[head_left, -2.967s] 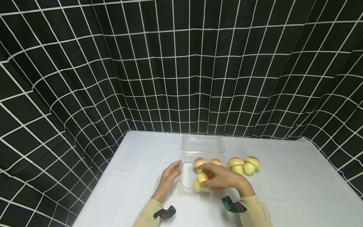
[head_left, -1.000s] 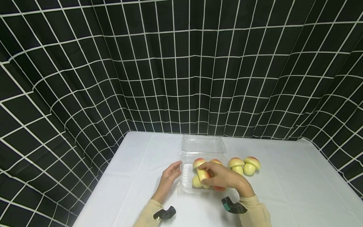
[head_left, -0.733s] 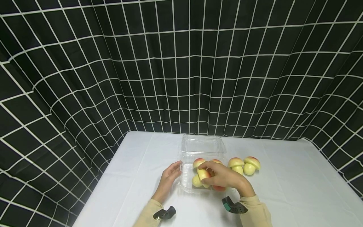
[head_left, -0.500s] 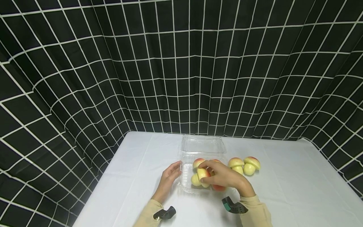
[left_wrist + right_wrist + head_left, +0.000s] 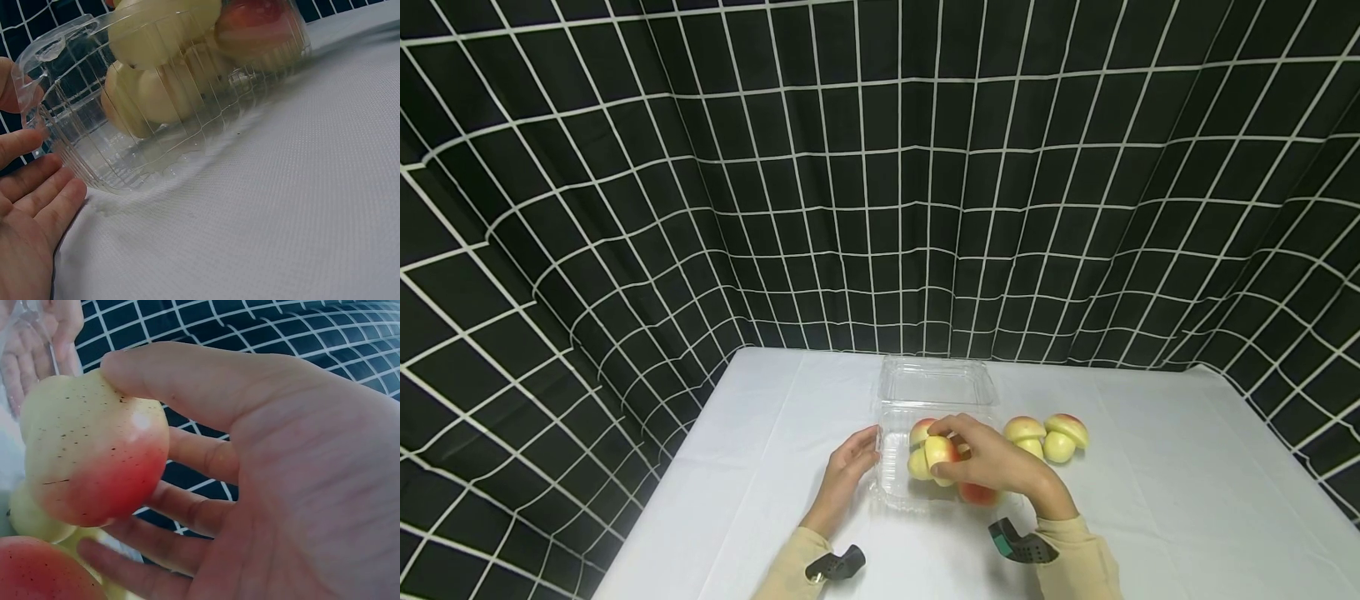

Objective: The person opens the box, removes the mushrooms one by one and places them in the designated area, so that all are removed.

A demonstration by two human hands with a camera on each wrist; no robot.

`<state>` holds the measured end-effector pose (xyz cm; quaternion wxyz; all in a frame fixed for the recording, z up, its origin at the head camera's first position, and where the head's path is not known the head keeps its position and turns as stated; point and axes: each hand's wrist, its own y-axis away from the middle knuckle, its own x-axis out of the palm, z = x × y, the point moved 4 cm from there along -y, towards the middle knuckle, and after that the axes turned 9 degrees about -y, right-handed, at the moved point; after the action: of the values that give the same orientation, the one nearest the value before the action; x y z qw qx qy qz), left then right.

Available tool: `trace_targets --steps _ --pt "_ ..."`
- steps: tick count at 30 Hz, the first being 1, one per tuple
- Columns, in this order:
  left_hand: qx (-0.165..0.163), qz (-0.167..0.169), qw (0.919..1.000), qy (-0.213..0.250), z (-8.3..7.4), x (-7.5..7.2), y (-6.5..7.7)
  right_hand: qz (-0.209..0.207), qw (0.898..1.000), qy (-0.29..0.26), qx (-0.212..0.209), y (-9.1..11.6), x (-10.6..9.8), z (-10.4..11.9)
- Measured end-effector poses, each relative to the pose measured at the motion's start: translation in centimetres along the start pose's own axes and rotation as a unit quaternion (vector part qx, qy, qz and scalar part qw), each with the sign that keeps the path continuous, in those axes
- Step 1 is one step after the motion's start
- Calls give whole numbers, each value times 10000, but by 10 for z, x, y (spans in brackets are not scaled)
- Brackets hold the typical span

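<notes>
Gridded black curtain [image 5: 880, 208] behind white tablecloth [image 5: 1180, 483], roomy toward the right. Head view: mushroom-shaped piece [image 5: 941, 452] pinched in right hand [image 5: 996, 458] above open clamshell container [image 5: 892, 479], similar pieces [image 5: 1060, 447] off its right edge. Left wrist: left hand [image 5: 28, 225], fingers extended against container wall. Right wrist: held piece speckled, yellow blushing red.

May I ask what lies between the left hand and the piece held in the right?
The head view shows the clear container, its wall and bare floor, between the left hand and the held piece.
</notes>
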<state>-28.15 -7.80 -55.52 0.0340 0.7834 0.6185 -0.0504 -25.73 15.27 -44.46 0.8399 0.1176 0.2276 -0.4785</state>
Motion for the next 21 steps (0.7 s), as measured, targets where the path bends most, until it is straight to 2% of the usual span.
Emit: trace_targets --steps 10,17,21 --pt "-54 35 10000 -32 -1 0 0 -410 9991 31 -56 -2 -3 2" --pt "-72 -17 10000 -53 -2 0 0 -521 9979 -374 -108 -1 -7 3" --pt "-107 -49 9999 -97 -2 0 0 -658 9969 -417 -91 2 -11 4"
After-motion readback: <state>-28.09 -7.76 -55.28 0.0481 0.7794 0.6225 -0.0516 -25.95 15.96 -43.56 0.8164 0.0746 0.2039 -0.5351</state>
